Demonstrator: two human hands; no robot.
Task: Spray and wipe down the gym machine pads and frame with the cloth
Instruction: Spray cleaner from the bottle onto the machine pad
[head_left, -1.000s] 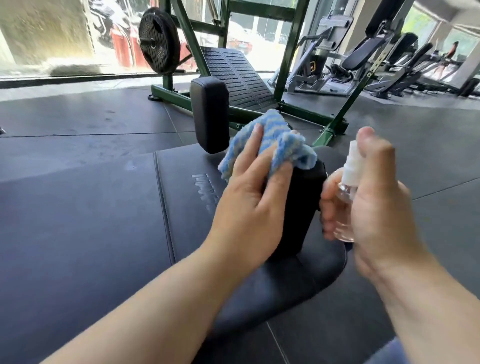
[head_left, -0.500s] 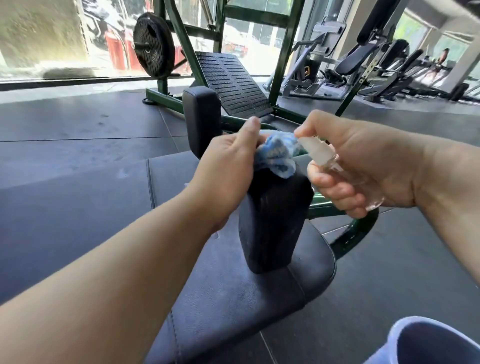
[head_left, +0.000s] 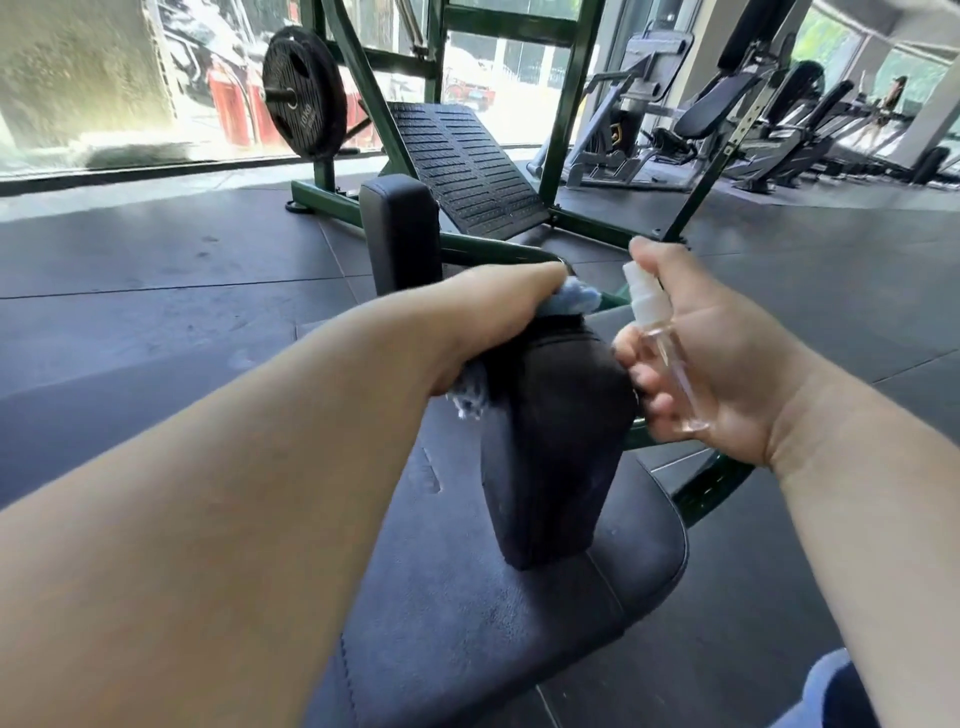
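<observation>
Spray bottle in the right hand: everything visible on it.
The spray bottle is small and slim: clear, plastic-looking body, white pump head on top. Contents cannot be told. It is tilted a little off upright, head up, just right of the near black pad. The right hand holds it, fingers curled round the body, index finger over the pump head.

L hand (head_left: 498, 312) grips blue cloth (head_left: 574, 301) on top of upright black pad (head_left: 550, 441) standing at bench (head_left: 467, 623) seat. R hand (head_left: 727, 364) holds clear spray bottle (head_left: 662, 348) just beside pad, finger atop white nozzle. Green frame (head_left: 571, 104) w/ weight plate (head_left: 304, 98) behind
</observation>
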